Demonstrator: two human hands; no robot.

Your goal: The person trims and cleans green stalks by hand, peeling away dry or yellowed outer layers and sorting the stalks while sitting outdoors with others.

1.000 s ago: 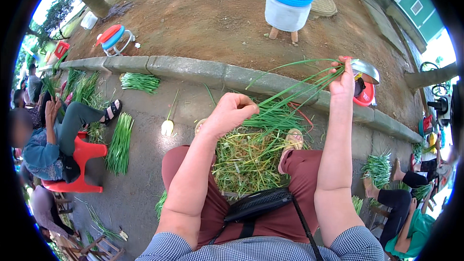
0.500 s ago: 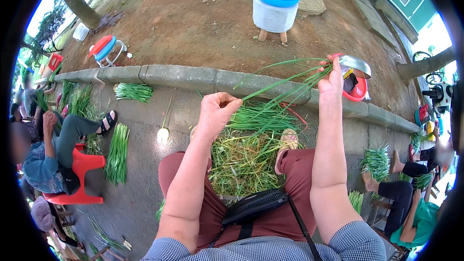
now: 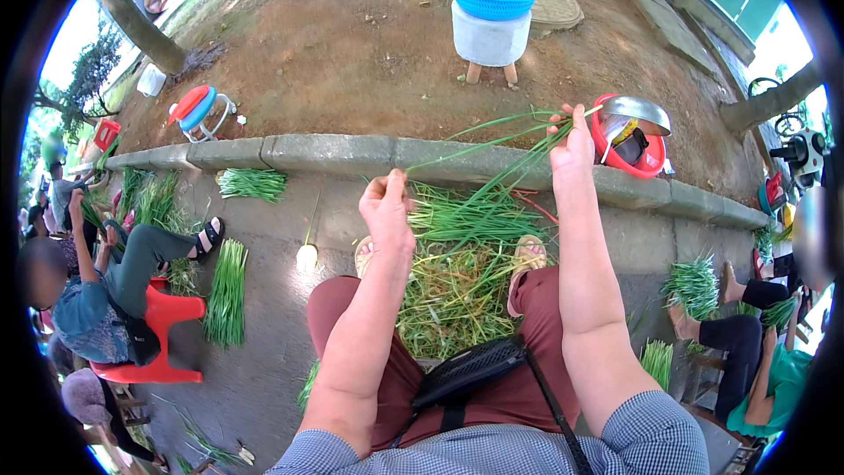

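My right hand [image 3: 573, 148] is raised beyond my knees, closed on a few spring onions [image 3: 519, 161] with long thin green leaves. Their pale stem ends point up to the right, and the leaves fan out down to the left. The thumb and fingertips of my left hand [image 3: 387, 211] are pinched together at the far end of one long leaf. Below both hands, a heap of green spring onions [image 3: 466, 215] lies between my sandalled feet. Closer to me spreads a pile of yellowish-green trimmings [image 3: 453, 299].
A stone kerb [image 3: 334, 151] runs across in front. Beyond it are a red basin [image 3: 646, 158] with a metal bowl and a white stool [image 3: 491, 35] bearing stacked baskets. Left, a person sits on a red chair [image 3: 167, 334] near a bundle of stalks [image 3: 229, 295]. Others sit right.
My right hand has shifted left and slightly down with the spring onions. My left hand has turned and moved a little left, along a leaf stretched between the hands.
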